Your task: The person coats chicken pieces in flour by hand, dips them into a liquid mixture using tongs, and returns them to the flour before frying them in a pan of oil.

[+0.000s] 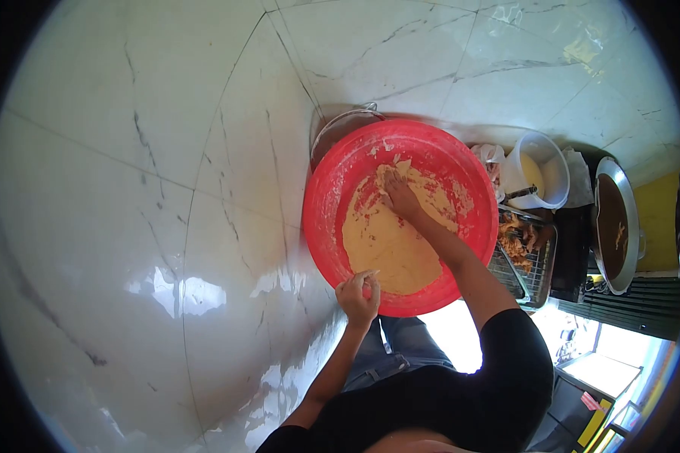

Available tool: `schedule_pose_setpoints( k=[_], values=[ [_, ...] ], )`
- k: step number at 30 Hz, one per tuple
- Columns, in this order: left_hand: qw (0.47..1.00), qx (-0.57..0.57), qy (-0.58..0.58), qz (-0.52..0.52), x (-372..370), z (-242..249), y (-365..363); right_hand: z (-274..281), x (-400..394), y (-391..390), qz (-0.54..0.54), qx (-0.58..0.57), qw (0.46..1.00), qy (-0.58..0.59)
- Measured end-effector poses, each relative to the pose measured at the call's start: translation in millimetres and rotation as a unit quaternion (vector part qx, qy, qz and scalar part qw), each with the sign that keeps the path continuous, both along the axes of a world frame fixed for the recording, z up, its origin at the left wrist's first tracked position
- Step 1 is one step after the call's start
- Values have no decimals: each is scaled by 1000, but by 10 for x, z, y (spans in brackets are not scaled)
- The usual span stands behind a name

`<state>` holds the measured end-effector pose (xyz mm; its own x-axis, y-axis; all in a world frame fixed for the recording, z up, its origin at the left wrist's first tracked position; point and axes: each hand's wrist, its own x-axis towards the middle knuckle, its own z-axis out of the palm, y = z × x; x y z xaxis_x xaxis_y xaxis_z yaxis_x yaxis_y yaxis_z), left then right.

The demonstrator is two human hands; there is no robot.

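Head: right hand point(400, 196) spread in powder point(385, 249)

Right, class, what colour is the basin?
The basin is red, with pale smears inside; it shows best in the head view.

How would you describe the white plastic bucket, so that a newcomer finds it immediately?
Find the big round red plastic basin of pale yellow powder. Right of its rim in the picture, above the metal wire rack of browned pieces, is the translucent white plastic bucket. Unlike the wide metal pan of brown liquid, it holds something pale yellow.
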<state>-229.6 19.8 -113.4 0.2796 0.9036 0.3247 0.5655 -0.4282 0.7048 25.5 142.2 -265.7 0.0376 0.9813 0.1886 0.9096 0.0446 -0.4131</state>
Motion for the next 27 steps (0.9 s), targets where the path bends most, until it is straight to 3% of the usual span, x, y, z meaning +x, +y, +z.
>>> schedule_pose_setpoints(
  k=[5,8,11,14,20,23,27],
  values=[
    [1000,-10,-1,1,-1,24,2,111,-108,-10,-12,-26,999,-32],
    [1000,-11,-2,-3,-26,-9,-25,460,-145,-62,-55,8,998,13],
    [1000,-2,1,2,4,-21,4,83,-79,-69,-130,-13,991,26],
    [1000,-3,7,0,14,9,5,-83,-29,-39,-113,-9,993,45],
    [1000,-5,27,0,104,25,-51,144,-152,53,-157,-46,986,7],
    [999,-11,30,-6,105,25,-43,285,-305,55,-84,38,996,-16],
    [999,-6,35,-10,98,18,-15,45,-287,115,-81,-8,997,16]
  ],
)
